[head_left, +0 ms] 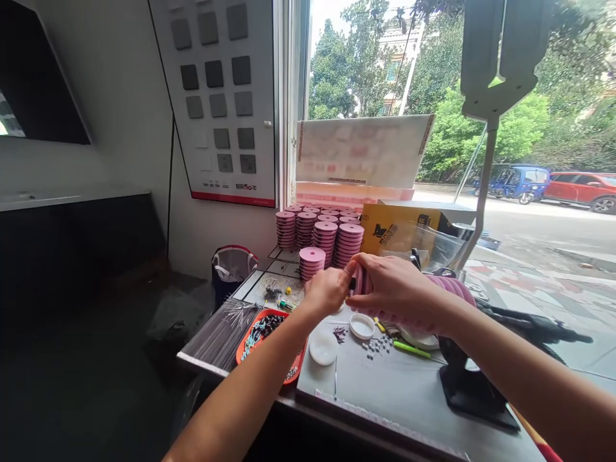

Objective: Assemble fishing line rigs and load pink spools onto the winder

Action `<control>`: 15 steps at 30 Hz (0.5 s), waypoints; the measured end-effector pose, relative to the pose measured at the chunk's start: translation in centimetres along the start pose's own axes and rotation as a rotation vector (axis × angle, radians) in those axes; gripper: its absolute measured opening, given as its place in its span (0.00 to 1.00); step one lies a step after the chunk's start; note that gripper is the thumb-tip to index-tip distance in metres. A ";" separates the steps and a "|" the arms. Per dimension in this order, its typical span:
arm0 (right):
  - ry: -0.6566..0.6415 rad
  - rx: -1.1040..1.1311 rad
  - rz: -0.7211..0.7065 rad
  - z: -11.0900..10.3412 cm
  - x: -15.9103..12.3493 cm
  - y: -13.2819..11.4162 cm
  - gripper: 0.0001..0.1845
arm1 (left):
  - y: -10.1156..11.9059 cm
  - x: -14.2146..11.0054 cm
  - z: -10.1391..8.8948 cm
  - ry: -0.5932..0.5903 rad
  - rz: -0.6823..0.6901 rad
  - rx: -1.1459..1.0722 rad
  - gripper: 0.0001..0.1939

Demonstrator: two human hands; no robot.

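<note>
Both my hands meet over the middle of the table. My right hand [392, 285] is closed over the end of a row of pink discs [452, 289] lying on its side, which runs back along my forearm. My left hand [327, 290] is closed, pinching the front disc of that row; the fingertips are partly hidden. Just behind my hands stand several upright stacks of pink discs [320, 234], with a short stack [312, 262] nearest my left hand.
An orange tray [250, 346] of small dark parts sits at the front left. A white lid [362, 326], a white disc [323, 347], small beads [378, 346] and a green pen [411, 349] lie below my hands. A black stand [474, 388] rises at right. A yellow box [392, 234] sits behind.
</note>
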State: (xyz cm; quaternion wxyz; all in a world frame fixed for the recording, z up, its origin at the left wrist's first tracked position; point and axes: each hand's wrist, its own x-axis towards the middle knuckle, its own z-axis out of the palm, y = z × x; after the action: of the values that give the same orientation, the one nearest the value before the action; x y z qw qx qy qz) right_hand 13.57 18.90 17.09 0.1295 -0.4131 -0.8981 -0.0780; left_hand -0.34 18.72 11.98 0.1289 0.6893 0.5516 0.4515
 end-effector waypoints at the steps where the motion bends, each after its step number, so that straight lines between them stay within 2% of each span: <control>1: 0.006 0.003 -0.001 0.0 0.0 0.0 0.19 | -0.3 -0.1 0.2 -0.048 0.009 -0.013 0.25; 3: 0.006 0.007 -0.002 0.0 0.0 0.0 0.19 | -0.8 -0.4 0.6 -0.097 0.046 -0.055 0.25; 7: -0.024 0.017 0.007 0.0 0.1 0.1 0.19 | -1.6 -0.9 0.7 -0.112 0.119 -0.143 0.17; 12: -0.010 0.000 0.024 -0.1 0.1 -0.1 0.19 | -1.6 -0.3 0.9 -0.159 0.049 -0.168 0.26; 15: 0.002 0.009 -0.005 -0.1 0.0 -0.1 0.19 | -1.2 -0.5 0.8 -0.136 0.068 -0.195 0.22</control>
State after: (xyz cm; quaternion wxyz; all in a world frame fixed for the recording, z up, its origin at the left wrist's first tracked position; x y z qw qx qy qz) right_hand 13.51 18.79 17.23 0.1319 -0.4104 -0.8992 -0.0748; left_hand -0.48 19.03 10.47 0.2171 0.7211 0.4712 0.4592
